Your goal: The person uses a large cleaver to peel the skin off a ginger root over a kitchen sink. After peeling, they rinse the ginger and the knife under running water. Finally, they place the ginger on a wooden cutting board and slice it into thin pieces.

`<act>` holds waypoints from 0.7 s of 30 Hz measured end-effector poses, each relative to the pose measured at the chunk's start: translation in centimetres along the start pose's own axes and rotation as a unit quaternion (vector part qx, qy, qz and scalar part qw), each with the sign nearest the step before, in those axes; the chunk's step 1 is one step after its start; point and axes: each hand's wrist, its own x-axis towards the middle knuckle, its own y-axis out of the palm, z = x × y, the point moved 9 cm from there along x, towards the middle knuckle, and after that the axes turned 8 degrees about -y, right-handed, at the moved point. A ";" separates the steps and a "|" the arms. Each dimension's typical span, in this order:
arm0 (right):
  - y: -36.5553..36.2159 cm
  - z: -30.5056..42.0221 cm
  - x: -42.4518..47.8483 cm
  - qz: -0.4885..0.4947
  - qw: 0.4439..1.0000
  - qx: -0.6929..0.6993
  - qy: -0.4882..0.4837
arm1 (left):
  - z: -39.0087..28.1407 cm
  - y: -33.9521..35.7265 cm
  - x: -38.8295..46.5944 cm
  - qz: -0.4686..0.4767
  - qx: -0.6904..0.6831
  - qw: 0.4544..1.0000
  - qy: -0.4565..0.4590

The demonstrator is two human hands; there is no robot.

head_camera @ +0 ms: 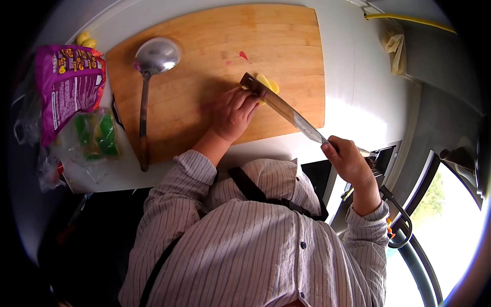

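My right hand (348, 158) grips the handle of a long kitchen knife (293, 117). Its blade slants up and left over a wooden cutting board (191, 130), with the tip end close to my left fingertips. Thin yellow slices (267, 83), perhaps potato, lie on the board just beyond the blade. My left hand (236, 113) rests on the board with fingers curled against a yellow piece, mostly hidden by the fingers and the blade. A metal ladle (158, 55) lies bowl-up or bowl-down, I cannot tell which, on the board's left part.
Left of the board stand a purple printed food bag (73, 88) and a clear plastic bag with green packaging (98, 132). Two small yellow potatoes (86, 40) sit behind them. A red smear (243, 56) marks the board. At right are a black curved handle (402, 230) and a bright window (448, 215).
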 end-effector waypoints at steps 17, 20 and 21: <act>4.5 -2.1 2.8 -0.060 0.997 0.014 -0.039 | -0.3 0.0 0.1 -0.001 -0.014 1.000 0.019; 5.4 -2.2 2.4 -0.093 0.995 0.005 -0.031 | -0.3 -0.1 0.3 0.006 -0.008 1.000 0.014; 5.2 -2.0 2.2 -0.110 0.993 -0.001 -0.034 | -0.3 -0.2 0.4 0.003 -0.001 1.000 0.016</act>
